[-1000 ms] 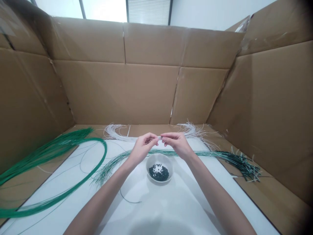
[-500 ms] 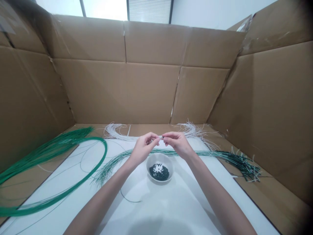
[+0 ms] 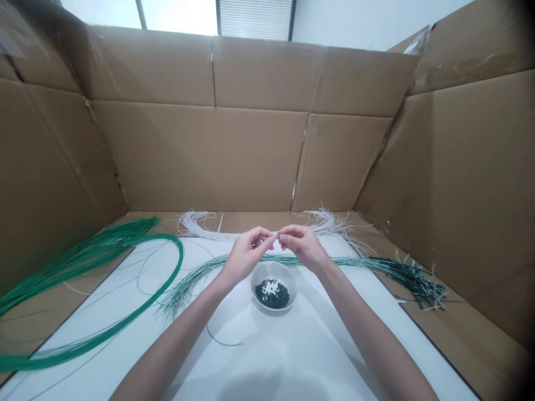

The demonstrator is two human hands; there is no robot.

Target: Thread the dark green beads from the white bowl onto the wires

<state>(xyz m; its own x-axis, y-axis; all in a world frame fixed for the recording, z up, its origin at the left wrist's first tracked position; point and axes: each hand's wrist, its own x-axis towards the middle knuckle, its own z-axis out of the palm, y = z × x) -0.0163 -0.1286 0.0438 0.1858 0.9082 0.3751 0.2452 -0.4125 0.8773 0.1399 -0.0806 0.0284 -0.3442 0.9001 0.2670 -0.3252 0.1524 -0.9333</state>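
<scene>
My left hand (image 3: pixel 251 248) is closed in a pinch, with what looks like the pale end of a thin wire showing at its fingertips. Facing it, my right hand (image 3: pixel 301 244) pinches a small dark piece (image 3: pixel 279 236), mostly covered by the fingers. The fingertips of both hands nearly meet above the table. Just below them stands a white bowl (image 3: pixel 254 298) holding many small dark green, bead-like pieces (image 3: pixel 273 299). Behind the bowl, beneath my hands, a bundle of thin green wires (image 3: pixel 345 261) runs across; dark pieces and pale tips cluster at its right end (image 3: pixel 418 284).
A large looped bundle of green wire (image 3: pixel 137 309) lies on the left. White wires (image 3: pixel 196 224) curve along the back. One loose green wire end (image 3: pixel 225 342) rests on the white tabletop (image 3: pixel 267 356). Tall cardboard walls (image 3: pixel 217 156) enclose the back and both sides.
My hands stay almost in place. The fingertips have drawn slightly closer, and the meeting point has shifted a little to the right. The bowl and bundles stay put.
</scene>
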